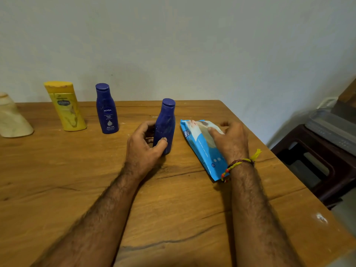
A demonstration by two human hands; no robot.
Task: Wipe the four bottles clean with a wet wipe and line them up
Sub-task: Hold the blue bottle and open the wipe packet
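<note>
My left hand (143,146) wraps around a dark blue bottle (165,122) that stands upright mid-table with its plain back towards me. My right hand (230,140) rests on a light blue pack of wet wipes (200,145) lying flat to the right of that bottle, fingers spread over its upper part. A second blue Nivea bottle (107,108) stands further left. Beside it stands a yellow Vaseline bottle (65,106), and a cream-coloured bottle (11,118) sits at the far left edge of the view, partly cut off.
The wooden table (173,209) ends at a wall behind the bottles, and its right edge runs diagonally past the wipes pack. A dark stool (308,157) with a grey object on it stands to the right of the table.
</note>
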